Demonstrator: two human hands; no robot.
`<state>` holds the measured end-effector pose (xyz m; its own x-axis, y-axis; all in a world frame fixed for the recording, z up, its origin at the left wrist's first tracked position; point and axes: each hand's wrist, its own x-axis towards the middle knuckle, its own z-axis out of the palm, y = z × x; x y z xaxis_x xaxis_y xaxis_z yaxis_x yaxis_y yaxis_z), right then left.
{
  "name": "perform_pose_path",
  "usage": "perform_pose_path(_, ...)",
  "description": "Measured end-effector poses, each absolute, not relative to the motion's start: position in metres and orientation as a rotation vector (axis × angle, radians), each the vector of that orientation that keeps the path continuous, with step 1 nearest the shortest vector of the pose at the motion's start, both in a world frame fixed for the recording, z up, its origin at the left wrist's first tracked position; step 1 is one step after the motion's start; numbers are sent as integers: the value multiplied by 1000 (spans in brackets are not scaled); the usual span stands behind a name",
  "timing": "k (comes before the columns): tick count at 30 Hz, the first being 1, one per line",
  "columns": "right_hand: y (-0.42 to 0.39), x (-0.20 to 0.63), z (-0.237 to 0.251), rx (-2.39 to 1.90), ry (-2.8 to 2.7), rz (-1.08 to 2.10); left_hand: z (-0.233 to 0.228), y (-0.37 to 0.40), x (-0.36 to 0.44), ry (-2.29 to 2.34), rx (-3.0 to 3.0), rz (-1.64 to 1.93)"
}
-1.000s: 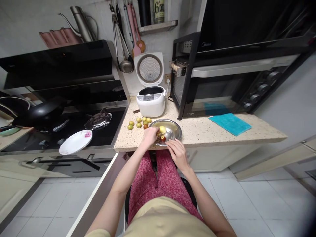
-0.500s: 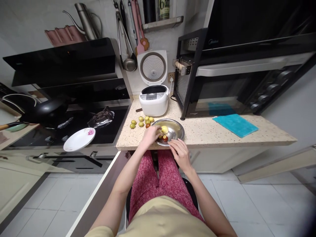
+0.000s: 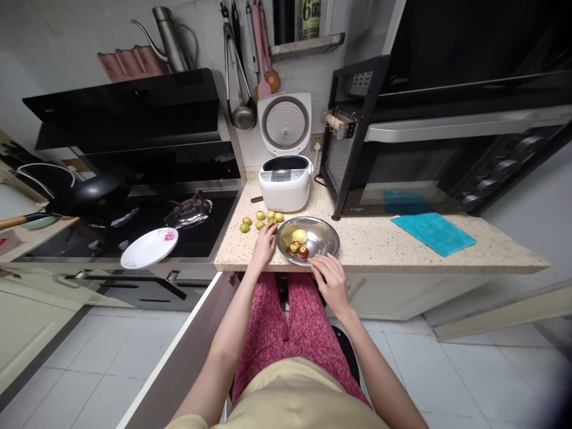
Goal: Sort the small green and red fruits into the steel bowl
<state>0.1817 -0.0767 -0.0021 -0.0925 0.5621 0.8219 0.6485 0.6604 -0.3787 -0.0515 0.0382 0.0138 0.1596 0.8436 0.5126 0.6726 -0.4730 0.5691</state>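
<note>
L hand (image 3: 265, 243) nr fruit (image 3: 260, 224), R hand (image 3: 331, 280) @ bowl (image 3: 322, 238)

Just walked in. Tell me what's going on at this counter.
A person is handling small fruits bare-handed. The left grip is at a cluster of green fruits on the countertop; whether it holds one can't be made out. The right grip is at the near rim of a metal bowl. In the bowl are a yellow fruit and two brownish-red ones. Behind it, the rice cooker stands with its lid up.
</note>
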Motion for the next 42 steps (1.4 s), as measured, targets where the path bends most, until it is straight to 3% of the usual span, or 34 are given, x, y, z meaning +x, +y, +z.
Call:
perform_pose_path(14, -78, 180, -1, -1005, -1778, -83, 22, 36, -52, 1542, 2121, 1289)
perform_pose_path(22, -83, 175, 6, -1001, -1706, -103, 49, -15, -41, 1357, 2044, 1644)
perform_pose_path(29, -88, 162, 25, -949, -1794, -58, 58, -80, -5, 1043, 2046, 1478)
perform_pose_path(42, -53, 180, 38, -1065, -1704, 32, 51, -81, 16, 1091, 1978, 1533)
